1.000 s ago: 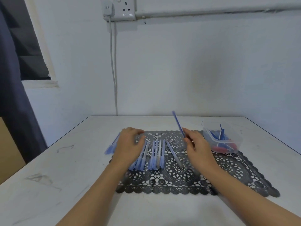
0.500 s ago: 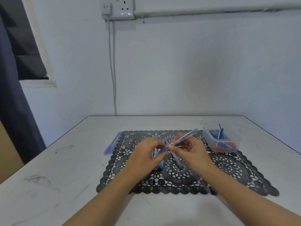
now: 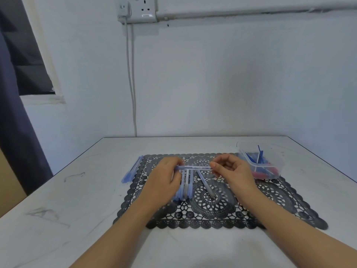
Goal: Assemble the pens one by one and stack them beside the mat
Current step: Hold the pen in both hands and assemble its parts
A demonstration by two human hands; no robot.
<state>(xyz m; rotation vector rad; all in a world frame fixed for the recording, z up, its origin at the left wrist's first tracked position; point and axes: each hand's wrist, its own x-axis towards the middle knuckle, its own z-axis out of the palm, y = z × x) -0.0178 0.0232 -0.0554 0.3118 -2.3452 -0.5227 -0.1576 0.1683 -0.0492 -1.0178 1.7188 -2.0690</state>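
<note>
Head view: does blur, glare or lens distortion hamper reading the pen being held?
Head view: light is soft and even, with no glare on the pen; in the same head view the wide-angle lens bends the wall conduit; the pen is slightly soft, its print unreadable.

head | one wide-angle view, worn on the person's head | faces forward and down across table (image 3: 58, 209) to wall (image 3: 212, 84) | near: mat (image 3: 212, 215) fills lower centre

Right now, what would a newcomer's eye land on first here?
The left hand and right hand hold one blue pen level between them over a black lace mat. A clear tub of pen parts sits at the mat's far right corner; a pile of pens lies off its left edge.
</note>
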